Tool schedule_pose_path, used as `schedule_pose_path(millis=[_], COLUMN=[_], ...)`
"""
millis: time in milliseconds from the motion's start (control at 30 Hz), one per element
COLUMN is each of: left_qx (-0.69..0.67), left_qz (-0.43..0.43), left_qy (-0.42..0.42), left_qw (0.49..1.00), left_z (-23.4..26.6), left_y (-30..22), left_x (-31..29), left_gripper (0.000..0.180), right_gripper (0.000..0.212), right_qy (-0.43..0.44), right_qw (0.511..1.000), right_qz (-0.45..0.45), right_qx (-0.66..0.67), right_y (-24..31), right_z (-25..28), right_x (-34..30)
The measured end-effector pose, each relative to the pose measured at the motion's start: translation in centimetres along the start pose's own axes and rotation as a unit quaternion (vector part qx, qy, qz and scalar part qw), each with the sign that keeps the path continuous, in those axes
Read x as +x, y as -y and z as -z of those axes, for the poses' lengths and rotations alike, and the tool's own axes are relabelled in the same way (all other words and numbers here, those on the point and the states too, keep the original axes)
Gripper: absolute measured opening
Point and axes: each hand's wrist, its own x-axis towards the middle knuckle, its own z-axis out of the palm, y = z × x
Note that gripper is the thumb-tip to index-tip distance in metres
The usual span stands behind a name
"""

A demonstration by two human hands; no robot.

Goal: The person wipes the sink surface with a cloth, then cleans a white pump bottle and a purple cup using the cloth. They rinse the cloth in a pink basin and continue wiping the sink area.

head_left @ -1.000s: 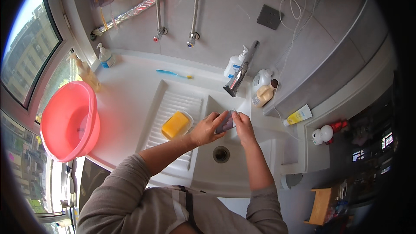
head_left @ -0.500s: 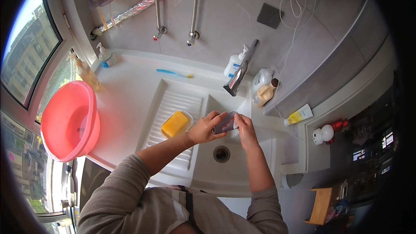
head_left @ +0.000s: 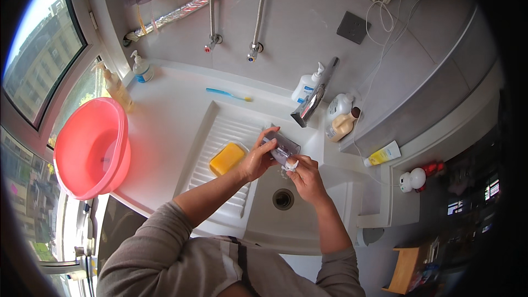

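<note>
Over the sink basin (head_left: pixel 264 214), my left hand (head_left: pixel 255 159) is wrapped round a translucent purple-grey container (head_left: pixel 282 146), which is tilted. My right hand (head_left: pixel 308 180) pinches a crumpled white bit (head_left: pixel 292 164), possibly a wet tissue or cloth, against the container's lower right end. Its exact kind is too small to tell. Left of my left wrist, a yellow block (head_left: pixel 227 159), a sponge or a soap bar, lies on the ribbed washboard (head_left: pixel 231 118). The chrome faucet (head_left: pixel 314 99) stands beyond my hands, and the drain (head_left: pixel 283 199) is below them.
A pink basin (head_left: pixel 91 148) stands at the counter's left edge by the window. A blue toothbrush (head_left: pixel 226 94) lies along the back. Pump bottles (head_left: pixel 142 69) and other bottles (head_left: pixel 342 125) stand around, with a yellow-white tube (head_left: pixel 383 154) on the right ledge.
The container has turned in my left hand and tilts down to the right. My right hand has moved down a little, and the white bit now shows between its fingers.
</note>
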Motion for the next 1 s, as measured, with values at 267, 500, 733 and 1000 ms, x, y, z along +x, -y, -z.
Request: schedule_pose_path(millis=[267, 500, 733, 1000], left_qx=[-0.08, -0.005, 0.05, -0.069], left_qz=[0.016, 0.051, -0.015, 0.002], left_qy=[-0.026, -0.092, -0.178, -0.235], left_qw=[0.996, 0.994, 0.983, 0.97], left_z=[1.5, 0.2, 0.9, 0.6], left_y=[0.4, 0.2, 0.4, 0.2], left_x=[0.9, 1.0, 2.2, 2.7], left_gripper=[0.053, 0.054, 0.035, 0.031], right_gripper=[0.037, 0.023, 0.022, 0.019], right_qy=[-0.127, 0.001, -0.063, -0.212], right_qw=[0.991, 0.937, 0.992, 0.919], right_qz=[-0.046, 0.11, -0.11, -0.212], right_qx=[-0.022, -0.333, 0.028, 0.256], right_y=[2.0, 0.4, 2.1, 1.2], right_z=[0.3, -1.1, -4.1, -3.2], right_x=[-0.1, 0.5, -1.6, -3.2])
